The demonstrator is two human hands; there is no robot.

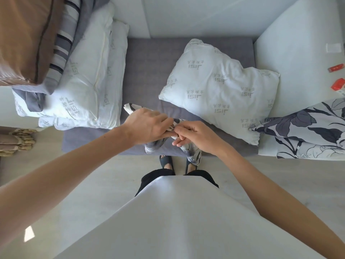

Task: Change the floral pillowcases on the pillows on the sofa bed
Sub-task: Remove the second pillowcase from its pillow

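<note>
**Bare pillows out, floral case in hand**

Both hands meet over the front edge of the sofa bed (pixel 141 71); the left hand (pixel 147 124) has its fingers curled round a bunched floral pillowcase (pixel 192 148), and the right hand (pixel 194 135) pinches the same cloth just beside it, so each grip is closed on the case; what the fingertips are working at, perhaps a zip or a hem, is too small to tell.

Progress looks to be around the middle; 1 bare white pillow (pixel 218 88) lies on the grey seat towards the right edge, uncovered; 2 more bare white pillows (pixel 87 79) are stacked at the left edge, under striped bedding (pixel 63 43) and a brown cushion (pixel 24 38); a second floral case (pixel 306 133) lies crumpled at the right front corner. No pillow yet wears a fresh cover, so the dressing remains.

The held case is gathered into a rope; its long axis runs from a tip near the left stack across to the hands, then its ends hang down past the front edge towards the floor (pixel 74 184).
</note>
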